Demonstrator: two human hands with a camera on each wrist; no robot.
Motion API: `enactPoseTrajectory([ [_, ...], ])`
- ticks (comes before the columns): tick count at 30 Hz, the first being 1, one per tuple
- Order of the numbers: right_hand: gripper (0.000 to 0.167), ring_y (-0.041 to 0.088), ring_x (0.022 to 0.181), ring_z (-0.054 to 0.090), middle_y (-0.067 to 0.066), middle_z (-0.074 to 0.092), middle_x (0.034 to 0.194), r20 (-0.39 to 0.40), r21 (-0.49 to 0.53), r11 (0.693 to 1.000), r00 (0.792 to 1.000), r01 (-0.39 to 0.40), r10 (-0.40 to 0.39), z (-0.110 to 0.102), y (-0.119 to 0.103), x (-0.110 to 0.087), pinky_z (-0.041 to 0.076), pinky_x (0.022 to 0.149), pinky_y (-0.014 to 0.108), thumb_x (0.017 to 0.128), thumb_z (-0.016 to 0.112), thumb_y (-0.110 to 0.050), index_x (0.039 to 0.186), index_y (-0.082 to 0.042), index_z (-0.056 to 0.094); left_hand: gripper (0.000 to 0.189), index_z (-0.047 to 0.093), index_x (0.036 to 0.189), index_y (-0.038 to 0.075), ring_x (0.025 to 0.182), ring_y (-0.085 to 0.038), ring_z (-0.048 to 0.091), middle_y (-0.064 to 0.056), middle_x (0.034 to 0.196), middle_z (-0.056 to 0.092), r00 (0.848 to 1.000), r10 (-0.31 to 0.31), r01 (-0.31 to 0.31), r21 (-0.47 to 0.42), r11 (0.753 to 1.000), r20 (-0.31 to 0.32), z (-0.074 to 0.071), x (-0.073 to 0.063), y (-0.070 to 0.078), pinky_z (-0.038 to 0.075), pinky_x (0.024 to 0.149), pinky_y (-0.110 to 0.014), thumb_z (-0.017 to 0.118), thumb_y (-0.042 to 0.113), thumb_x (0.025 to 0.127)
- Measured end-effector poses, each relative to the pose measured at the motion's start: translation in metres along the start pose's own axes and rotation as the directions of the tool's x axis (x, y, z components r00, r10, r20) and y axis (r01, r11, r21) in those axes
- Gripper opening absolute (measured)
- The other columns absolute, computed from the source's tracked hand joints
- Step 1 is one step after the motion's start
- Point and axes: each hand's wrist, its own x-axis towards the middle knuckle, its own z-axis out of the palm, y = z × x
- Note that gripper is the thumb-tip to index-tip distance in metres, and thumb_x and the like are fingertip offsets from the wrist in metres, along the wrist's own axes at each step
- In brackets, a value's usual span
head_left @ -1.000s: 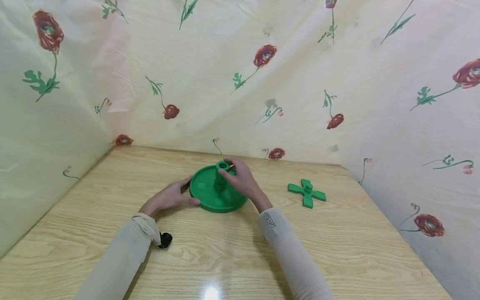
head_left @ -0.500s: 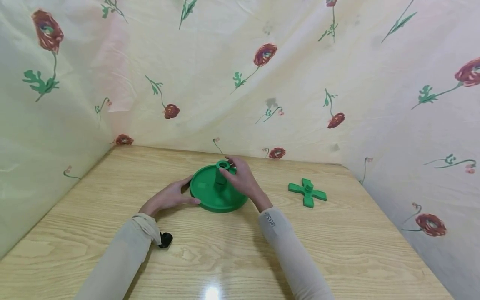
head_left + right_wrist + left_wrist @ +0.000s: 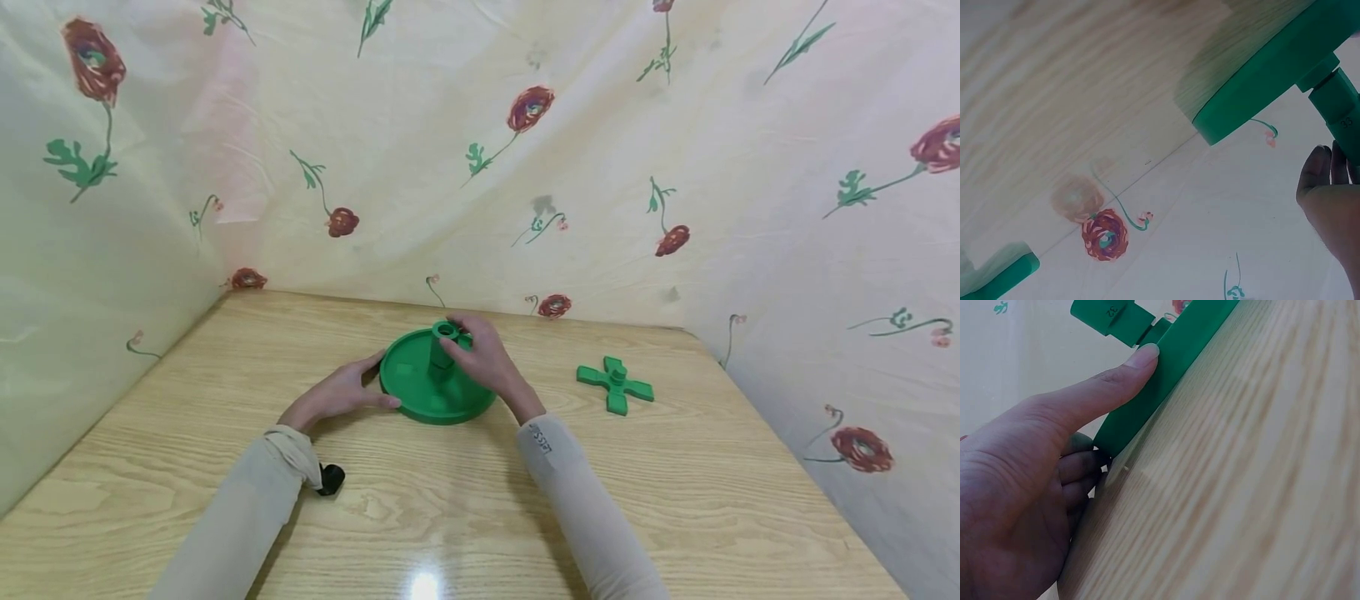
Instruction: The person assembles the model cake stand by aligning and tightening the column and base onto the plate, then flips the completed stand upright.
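Green post (image 3: pixel 437 356) stands upright at middle of green dish (image 3: pixel 408 392), long axis square to dish, hollow end up. Right hand (image 3: pixel 486 360), nearer of 2 to post, grips its upper part from dish's right side. Left hand (image 3: pixel 341 393) holds dish's left rim, thumb toward near side. 4-armed green cross (image 3: pixel 616 387) lies right of dish, well apart.

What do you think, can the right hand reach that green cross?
Probably yes: nothing visible stands between the right hand and the green cross, though that hand must first release the green post.
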Motion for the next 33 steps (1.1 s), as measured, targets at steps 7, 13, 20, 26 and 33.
enactPoseTrajectory([
  [7, 0.056, 0.034, 0.120, 0.057, 0.023, 0.060, 0.132, -0.016, -0.014, 0.996, 0.996, -0.087, 0.087, 0.0020, -0.0021, 0.0004, 0.049, 0.101, 0.048, 0.102, 0.071, -0.025, 0.144, 0.007, 0.052, 0.110, 0.017, 0.165, 0.002, 0.152, -0.043, 0.023, -0.026, 0.165, 0.025, 1.000, 0.003, -0.003, -0.001, 1.000, -0.004, -0.0003, -0.0003, 0.0001, 0.026, 0.118, -0.060, 0.082, 0.045, 0.089],
  [13, 0.049, 0.036, 0.121, 0.058, 0.024, 0.060, 0.132, -0.009, 0.004, 0.999, 0.999, -0.038, 0.038, 0.0007, 0.0007, -0.0002, 0.049, 0.102, 0.048, 0.103, 0.068, -0.017, 0.142, 0.008, 0.054, 0.108, 0.017, 0.165, 0.001, 0.152, -0.042, 0.022, -0.025, 0.166, 0.025, 1.000, 0.011, -0.011, -0.006, 1.000, -0.007, -0.0002, 0.0010, -0.0007, 0.025, 0.119, -0.059, 0.082, 0.042, 0.089],
  [20, 0.044, 0.035, 0.117, 0.058, 0.023, 0.062, 0.129, -0.006, 0.025, 1.000, 1.000, -0.010, 0.010, 0.0024, 0.0021, 0.0006, 0.050, 0.101, 0.049, 0.102, 0.068, -0.013, 0.138, 0.010, 0.057, 0.109, 0.017, 0.165, 0.001, 0.152, -0.042, 0.022, -0.026, 0.165, 0.025, 1.000, 0.000, 0.000, 0.007, 1.000, -0.004, -0.0005, 0.0013, -0.0012, 0.026, 0.119, -0.060, 0.082, 0.045, 0.089],
  [26, 0.054, 0.035, 0.118, 0.058, 0.023, 0.060, 0.131, -0.021, -0.010, 0.996, 0.996, -0.090, 0.090, 0.0042, 0.0006, -0.0013, 0.050, 0.101, 0.052, 0.100, 0.072, -0.024, 0.141, 0.006, 0.055, 0.107, 0.017, 0.165, 0.002, 0.153, -0.042, 0.021, -0.025, 0.166, 0.024, 1.000, 0.002, -0.002, -0.009, 1.000, 0.001, 0.0010, 0.0012, -0.0018, 0.024, 0.119, -0.060, 0.082, 0.042, 0.090],
  [33, 0.047, 0.038, 0.121, 0.058, 0.025, 0.060, 0.131, -0.020, 0.025, 0.999, 0.999, -0.039, 0.040, 0.0045, 0.0047, -0.0023, 0.048, 0.103, 0.053, 0.102, 0.068, -0.013, 0.142, 0.008, 0.054, 0.107, 0.018, 0.165, 0.002, 0.153, -0.042, 0.020, -0.025, 0.166, 0.024, 1.000, -0.007, 0.007, -0.018, 1.000, 0.000, 0.0020, 0.0010, -0.0020, 0.025, 0.119, -0.060, 0.082, 0.042, 0.090],
])
